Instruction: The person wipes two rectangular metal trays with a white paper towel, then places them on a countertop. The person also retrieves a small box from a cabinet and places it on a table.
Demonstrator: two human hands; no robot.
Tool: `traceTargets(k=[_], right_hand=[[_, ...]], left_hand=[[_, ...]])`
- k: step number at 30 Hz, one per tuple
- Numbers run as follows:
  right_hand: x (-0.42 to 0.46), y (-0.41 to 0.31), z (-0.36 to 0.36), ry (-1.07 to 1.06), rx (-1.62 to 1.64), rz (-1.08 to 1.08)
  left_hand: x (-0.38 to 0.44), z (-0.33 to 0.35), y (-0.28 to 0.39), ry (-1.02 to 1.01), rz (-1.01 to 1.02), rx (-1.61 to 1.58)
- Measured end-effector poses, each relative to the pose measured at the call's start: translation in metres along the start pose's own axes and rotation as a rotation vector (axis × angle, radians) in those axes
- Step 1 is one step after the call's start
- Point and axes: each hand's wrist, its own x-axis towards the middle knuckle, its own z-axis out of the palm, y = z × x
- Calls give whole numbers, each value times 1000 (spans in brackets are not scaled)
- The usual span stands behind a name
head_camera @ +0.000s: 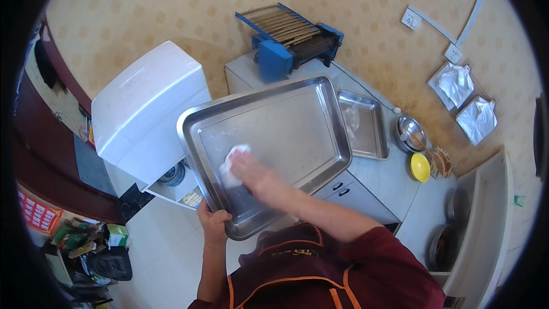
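A large rectangular stainless steel tray (pixel 283 124) is held up in front of my body, tilted, with its inside facing me. My left hand (pixel 213 219) grips its near left corner, thumb over the rim. Under my right hand (pixel 253 173) is a crumpled white cloth or paper wipe (pixel 233 154), pressed on the tray's inner floor toward the left side. The fingers of that hand are slightly blurred and partly cover the wipe.
Behind the tray, a blue machine with slats (pixel 296 38) stands on a worktop (pixel 377 189). A smaller metal tray (pixel 379 137), metal bowls (pixel 411 131) and a yellow bowl (pixel 420 167) sit to the right. At left is a white chest-like box (pixel 148 103). Plastic bags (pixel 476 118) hang on the wall.
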Motion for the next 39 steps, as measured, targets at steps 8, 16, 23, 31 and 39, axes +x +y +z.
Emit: traceTargets(k=[8, 16, 23, 31, 39], right_hand=[[-20, 116, -52, 256, 33, 887], [-51, 82, -34, 19, 80, 755], [-27, 50, -10, 136, -73, 159], [-124, 153, -8, 30, -395, 903], [-29, -90, 21, 76, 152, 232]], left_hand=[[-12, 15, 18, -16, 17, 32], [9, 0, 26, -11, 101, -30], [15, 20, 33, 21, 74, 69], [17, 27, 40, 40, 172, -2], [38, 29, 33, 35, 198, 34]])
